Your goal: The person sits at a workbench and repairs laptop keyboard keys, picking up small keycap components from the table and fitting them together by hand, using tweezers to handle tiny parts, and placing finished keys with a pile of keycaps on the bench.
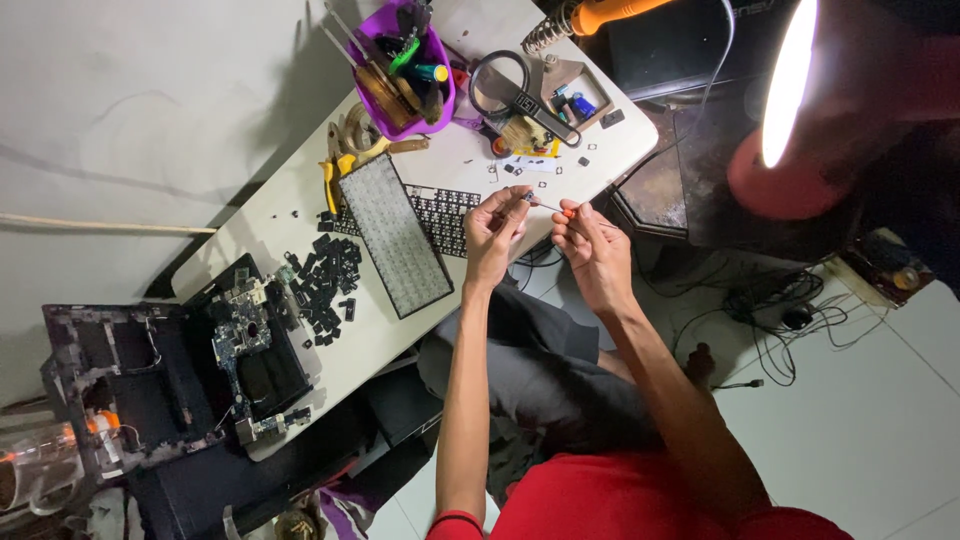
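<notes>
My left hand (pixel 493 232) pinches a tiny dark part (pixel 526 196) between its fingertips, raised just above the white table's (pixel 290 205) near edge. My right hand (pixel 590 245) holds a thin tool with a small orange grip (pixel 566 211), and its metal tip points at that part. The hands are close together, almost touching. A grey keyboard backing plate (pixel 395 235) lies flat on the table just left of my left hand. Beside it is a black keyboard frame (pixel 445 215) stripped of keys. Several loose black keycaps (pixel 325 280) are heaped further left.
A purple cup of tools (pixel 405 65), magnifying glass (pixel 500 85), brush (pixel 520 131) and yellow pliers (pixel 330 172) sit at the table's far end. An opened laptop chassis (pixel 140 385) with circuit board (pixel 243 330) lies left. A red lamp (pixel 790 110) glows right; cables (pixel 775 320) cross the tiled floor.
</notes>
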